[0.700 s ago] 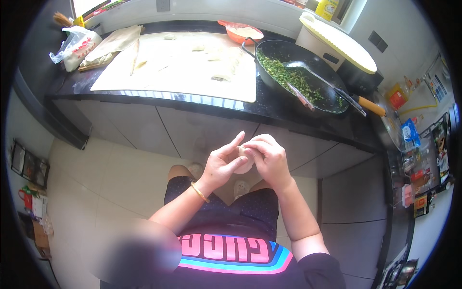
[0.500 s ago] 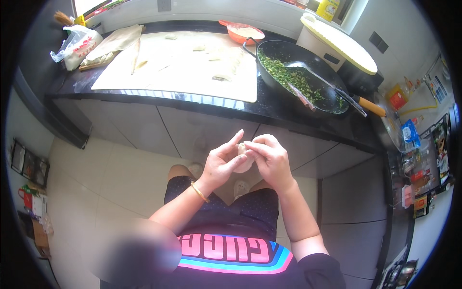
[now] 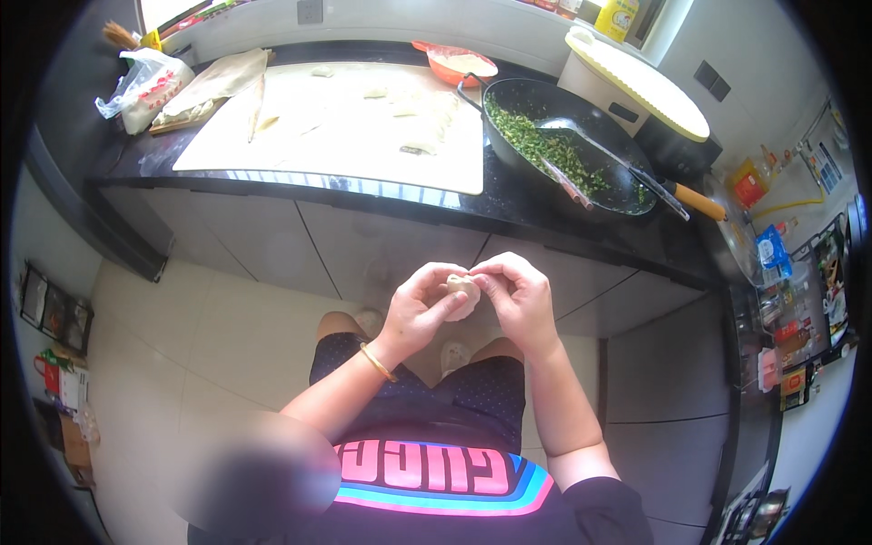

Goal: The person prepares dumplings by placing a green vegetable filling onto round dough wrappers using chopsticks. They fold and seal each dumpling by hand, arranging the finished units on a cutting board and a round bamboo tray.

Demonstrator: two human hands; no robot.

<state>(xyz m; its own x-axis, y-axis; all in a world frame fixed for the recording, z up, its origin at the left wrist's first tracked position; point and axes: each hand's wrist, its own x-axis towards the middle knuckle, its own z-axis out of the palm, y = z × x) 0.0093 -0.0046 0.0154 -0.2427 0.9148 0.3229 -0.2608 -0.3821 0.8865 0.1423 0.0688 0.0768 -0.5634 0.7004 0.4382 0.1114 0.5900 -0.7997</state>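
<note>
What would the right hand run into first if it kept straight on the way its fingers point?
Most likely the pale dough piece in the left hand, with that hand's fingertips close by; depth is unclear, and the right hand may already touch it.

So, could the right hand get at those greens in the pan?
Probably yes: the greens lie in an uncovered pan ahead and nothing visible blocks the way, though the right hand would likely have to leave the dough first.
</note>
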